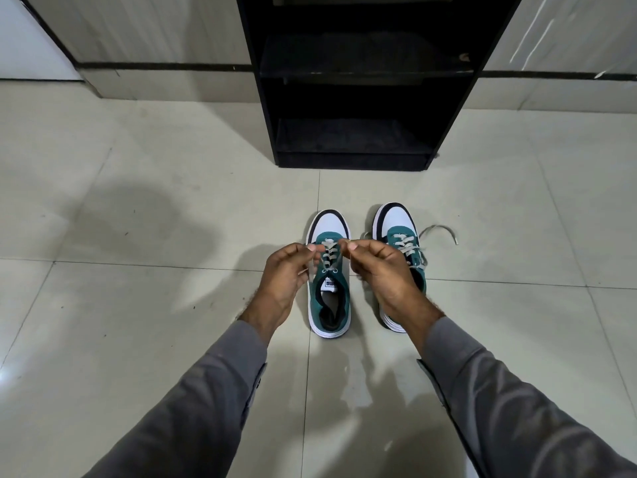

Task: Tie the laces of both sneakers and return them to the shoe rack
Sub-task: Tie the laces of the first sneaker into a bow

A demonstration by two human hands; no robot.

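Two teal, white and black sneakers stand side by side on the tiled floor, toes pointing at the shoe rack (355, 160). Over the left sneaker (330, 298) my left hand (287, 274) pinches one grey lace end and my right hand (379, 270) pinches the other, both held up above the tongue. My right hand and wrist cover much of the right sneaker (396, 222). Its grey lace (439, 231) lies loose on the floor to the right.
The black shoe rack stands against the wall straight ahead, with dark shelves whose contents are hard to make out. Pale glossy floor tiles (138, 305) spread to the left and right of the sneakers. My grey sleeves fill the lower part of the view.
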